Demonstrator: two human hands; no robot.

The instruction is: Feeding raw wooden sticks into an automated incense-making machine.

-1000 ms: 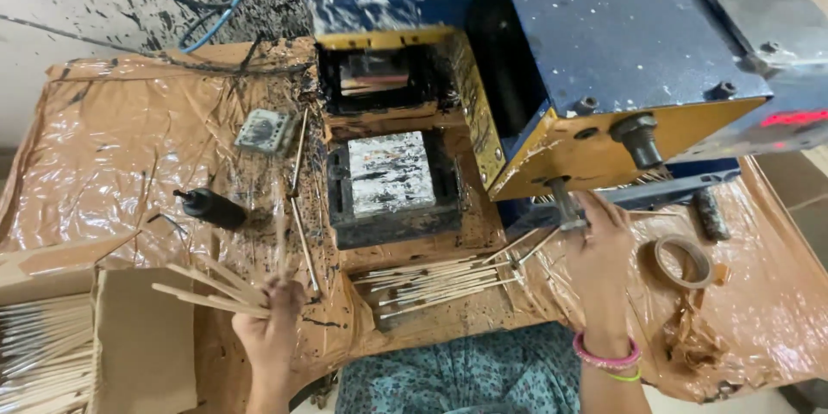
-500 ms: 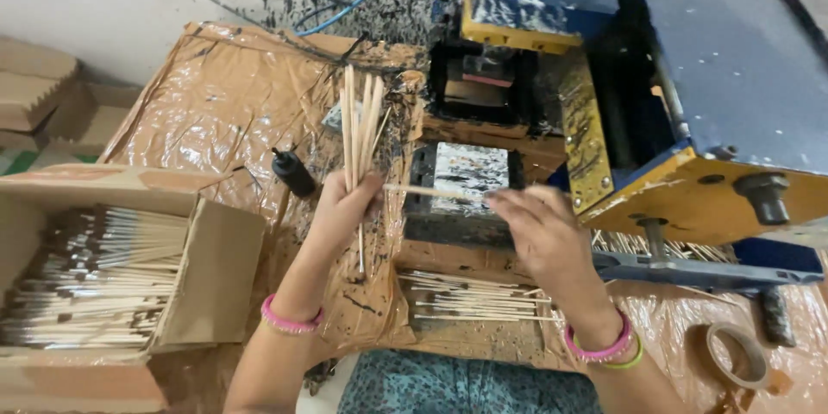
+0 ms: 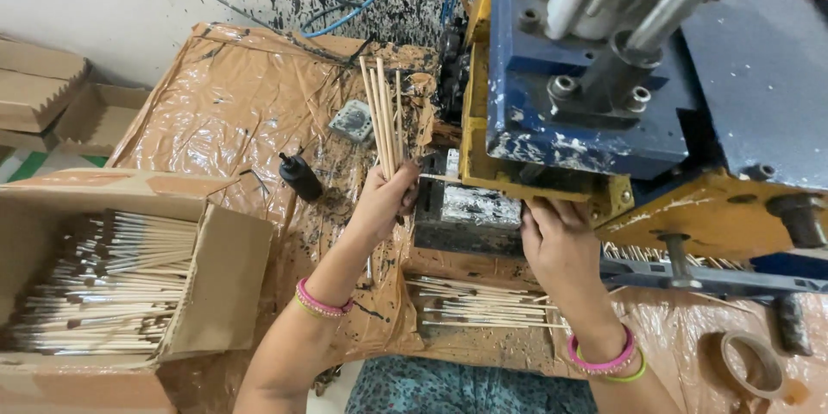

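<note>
Gripping upright stick bundle (image 3: 382, 116), tips away: left hand (image 3: 382, 200); right hand (image 3: 557, 237) fingers curled at tray edge.

The thin sticks (image 3: 383, 112) fanned above the left hand (image 3: 379, 200) look like pale, matt bare wood. The surface (image 3: 233, 103) is wrapped in glossy, crinkled brown plastic film flecked with black ink. The machine (image 3: 604, 78) is painted metal, blue and yellow, scuffed and paint-splashed, with bright steel bolts. The box (image 3: 216, 280) at the left edge is matt brown cardboard. The small black bottle (image 3: 300, 177) seems to be smooth plastic, though it is too small to be sure.
</note>
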